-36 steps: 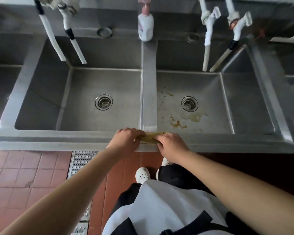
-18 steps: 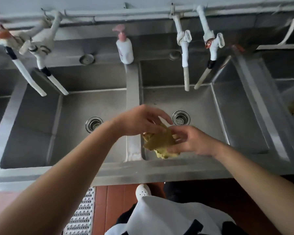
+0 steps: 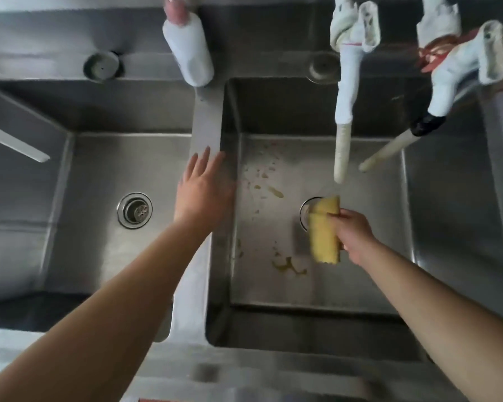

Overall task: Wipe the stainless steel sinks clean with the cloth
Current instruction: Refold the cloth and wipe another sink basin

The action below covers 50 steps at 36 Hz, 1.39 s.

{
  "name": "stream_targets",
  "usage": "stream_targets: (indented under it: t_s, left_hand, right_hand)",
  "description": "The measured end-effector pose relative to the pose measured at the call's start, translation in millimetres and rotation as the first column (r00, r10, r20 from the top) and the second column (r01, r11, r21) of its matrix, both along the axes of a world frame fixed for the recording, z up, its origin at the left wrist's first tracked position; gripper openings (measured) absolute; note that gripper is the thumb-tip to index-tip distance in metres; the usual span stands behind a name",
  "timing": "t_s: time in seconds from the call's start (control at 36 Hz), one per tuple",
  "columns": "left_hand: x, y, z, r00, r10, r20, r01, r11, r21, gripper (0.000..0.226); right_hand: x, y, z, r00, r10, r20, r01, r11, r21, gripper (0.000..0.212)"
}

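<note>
The left sink (image 3: 99,227) shows its drain, and the left hand (image 3: 202,192) lies flat, fingers straight, over the divider (image 3: 206,123) between the basins. In the stained right sink (image 3: 369,271), the right hand (image 3: 353,236) grips the folded yellow cloth (image 3: 324,230), which hangs just left of its fingers, over the drain.

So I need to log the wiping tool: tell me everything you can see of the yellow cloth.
The yellow cloth looks like a soft, ribbed textile, folded into a long pad with a scalloped lower edge. It hangs upright in the right sink, over the drain, below a tap spout. The right hand grips its right side; nothing else visibly touches it.
</note>
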State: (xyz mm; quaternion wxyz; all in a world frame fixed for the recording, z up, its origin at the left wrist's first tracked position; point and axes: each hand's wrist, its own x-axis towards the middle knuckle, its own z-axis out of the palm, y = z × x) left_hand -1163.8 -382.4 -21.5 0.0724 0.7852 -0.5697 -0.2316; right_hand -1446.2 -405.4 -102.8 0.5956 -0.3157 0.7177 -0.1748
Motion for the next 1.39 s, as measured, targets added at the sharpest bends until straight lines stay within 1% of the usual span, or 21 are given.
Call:
stream_targets:
  t_s: [0.06, 0.11, 0.17, 0.19, 0.25, 0.31, 0.33, 0.36, 0.39, 0.42, 0.44, 0.47, 0.61, 0.67, 0.81, 0.89, 0.94, 1.03, 1.11, 1.22, 1.39]
  left_hand:
    - [5.0, -9.3, -18.2, 0.996, -0.011, 0.091, 0.017, 0.998, -0.064, 0.070]
    - [6.9, -20.4, -29.9, 0.987, -0.020, 0.157, 0.035, 0.995, -0.091, 0.077]
    - [6.4, -30.1, -38.6, 0.981, -0.033, 0.193, 0.052, 0.994, -0.095, 0.082]
    - [5.0, -31.8, -42.2, 0.976, -0.043, 0.212, 0.063, 0.994, -0.089, 0.083]
    - [2.4, -29.5, -47.6, 0.967, -0.037, 0.251, 0.067, 0.991, -0.113, 0.083]
    - [1.1, -27.1, -50.3, 0.971, 0.000, 0.238, 0.043, 0.984, -0.176, 0.079]
    - [0.6, -26.5, -50.7, 0.975, 0.011, 0.222, 0.034, 0.979, -0.200, 0.078]
    - [0.8, -26.2, -50.8, 0.977, 0.019, 0.210, 0.027, 0.977, -0.214, 0.076]
    - [1.1, -26.0, -50.5, 0.979, 0.023, 0.204, 0.022, 0.975, -0.220, 0.075]
    - [1.3, -26.2, -49.8, 0.979, 0.024, 0.201, 0.021, 0.975, -0.220, 0.075]
    - [1.3, -26.6, -48.8, 0.980, 0.023, 0.198, 0.021, 0.976, -0.216, 0.074]
    - [0.8, -27.2, -47.8, 0.981, 0.023, 0.194, 0.019, 0.976, -0.215, 0.074]
    - [-0.9, -29.1, -44.4, 0.986, 0.051, 0.159, -0.012, 0.970, -0.241, 0.072]
    - [-1.2, -30.2, -43.9, 0.987, 0.062, 0.150, -0.022, 0.968, -0.252, 0.072]
    - [-0.7, -30.1, -45.0, 0.987, 0.071, 0.147, -0.029, 0.962, -0.272, 0.072]
    - [-0.6, -30.0, -46.8, 0.987, 0.082, 0.140, -0.037, 0.955, -0.294, 0.071]
    - [-0.7, -30.3, -47.6, 0.987, 0.085, 0.135, -0.041, 0.952, -0.303, 0.070]
    - [-0.8, -29.8, -47.5, 0.989, 0.085, 0.125, -0.044, 0.953, -0.301, 0.069]
    - [-0.2, -29.9, -46.7, 0.989, 0.086, 0.118, -0.046, 0.952, -0.302, 0.068]
    - [-0.9, -29.6, -46.7, 0.990, 0.084, 0.110, -0.048, 0.953, -0.299, 0.068]
    - [1.1, -28.9, -45.4, 0.991, 0.077, 0.113, -0.043, 0.959, -0.279, 0.074]
  right_hand:
    - [-1.5, -40.9, -27.5, 0.978, -0.057, -0.202, 0.034, 0.993, -0.117, 0.014]
    - [-0.3, -84.4, -45.1, 0.940, -0.090, -0.330, 0.017, 0.976, -0.218, 0.017]
    - [-0.6, -124.5, -61.9, 0.928, -0.065, -0.368, -0.036, 0.965, -0.261, 0.028]
    - [-0.3, -141.4, -72.7, 0.924, -0.024, -0.383, -0.085, 0.961, -0.265, 0.036]
    - [7.4, -161.6, -89.0, 0.888, 0.064, -0.455, -0.227, 0.922, -0.313, 0.041]
    - [21.8, -164.9, -102.2, 0.808, 0.131, -0.574, -0.443, 0.777, -0.447, 0.039]
    - [28.4, -164.6, -112.4, 0.748, 0.167, -0.642, -0.553, 0.692, -0.464, 0.040]
    - [33.6, -164.2, -124.6, 0.664, 0.221, -0.714, -0.661, 0.619, -0.424, 0.045]
    - [37.8, -164.4, -136.7, 0.566, 0.300, -0.768, -0.748, 0.579, -0.325, 0.054]
    - [40.4, -165.2, -150.4, 0.488, 0.382, -0.785, -0.787, 0.581, -0.206, 0.061]
    - [42.2, -167.5, -163.9, 0.450, 0.442, -0.776, -0.790, 0.603, -0.114, 0.065]
    - [44.5, -169.9, -174.6, 0.451, 0.466, -0.761, -0.773, 0.630, -0.073, 0.067]
    - [68.9, -176.2, -192.8, 0.494, 0.413, -0.765, -0.695, 0.717, -0.062, 0.068]
    - [83.6, -170.8, -193.9, 0.486, 0.410, -0.772, -0.702, 0.709, -0.065, 0.069]
    - [140.0, -157.8, -193.9, 0.449, 0.479, -0.755, -0.798, 0.594, -0.098, 0.068]
    - [173.3, -158.6, -196.1, 0.436, 0.514, -0.738, -0.827, 0.553, -0.103, 0.068]
    - [188.5, -158.5, -199.3, 0.425, 0.528, -0.735, -0.840, 0.533, -0.103, 0.068]
    - [199.6, -153.4, -202.9, 0.397, 0.547, -0.737, -0.880, 0.455, -0.137, 0.064]
    - [198.3, -144.5, -205.4, 0.382, 0.542, -0.748, -0.900, 0.403, -0.167, 0.061]
    - [178.6, -122.4, -203.9, 0.322, 0.572, -0.755, -0.937, 0.308, -0.165, 0.060]
    - [131.7, -39.2, -193.9, 0.223, 0.640, -0.735, -0.974, 0.174, -0.144, 0.058]
